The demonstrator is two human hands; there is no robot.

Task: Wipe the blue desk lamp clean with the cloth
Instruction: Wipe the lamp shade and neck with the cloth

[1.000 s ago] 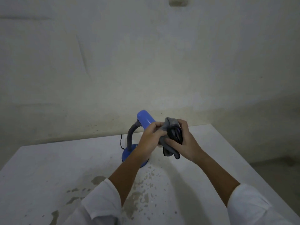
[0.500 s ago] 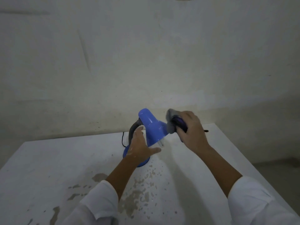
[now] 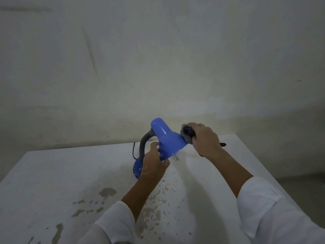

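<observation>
Both hands unmoved: left hand (image 3: 154, 164) grips lampshade (image 3: 168, 141); right hand (image 3: 204, 138) clutches cloth (image 3: 186, 133).

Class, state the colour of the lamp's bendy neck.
Grey: the flexible neck is grey between blue shade and base, seen in the head view.

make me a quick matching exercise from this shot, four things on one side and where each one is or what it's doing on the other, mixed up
Things:
1. left hand
2. right hand
3. cloth
4. lamp base

States:
A. bunched up, pressed against the far rim of the blue shade
B. sitting on the white table, below the grey bent neck
C. gripping the near edge of the shade
D. closed around the cloth

Pairs: 1-C, 2-D, 3-A, 4-B
</observation>
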